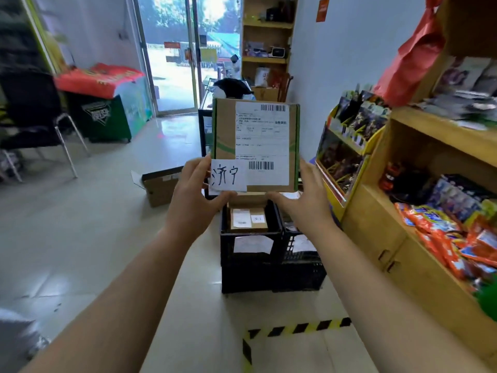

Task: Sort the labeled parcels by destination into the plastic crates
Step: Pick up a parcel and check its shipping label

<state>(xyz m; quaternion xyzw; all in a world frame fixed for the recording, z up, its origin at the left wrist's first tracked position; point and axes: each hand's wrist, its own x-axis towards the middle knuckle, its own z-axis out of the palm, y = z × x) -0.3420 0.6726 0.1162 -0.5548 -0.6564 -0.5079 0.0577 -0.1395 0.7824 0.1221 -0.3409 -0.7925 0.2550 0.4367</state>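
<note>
The left hand (192, 195) is gripping the lower left corner of a flat cardboard parcel (225, 130), its thumb lying under the bottom edge and its fingers reaching up the left side. The right hand (306, 200) is clasping the lower right corner in the same way, thumb beneath and fingers along the right edge. Between them the parcel is standing upright in the air, its face turned to the camera. It is showing a white shipping label (262, 141) and, at the lower left beside the left fingers, a handwritten slip (228, 175). Just below the hands, two black plastic crates are sitting side by side on the floor (94, 224). The left crate (250, 275) is holding a smaller parcel (248, 219), while the right crate (304, 273) is touching it.
</note>
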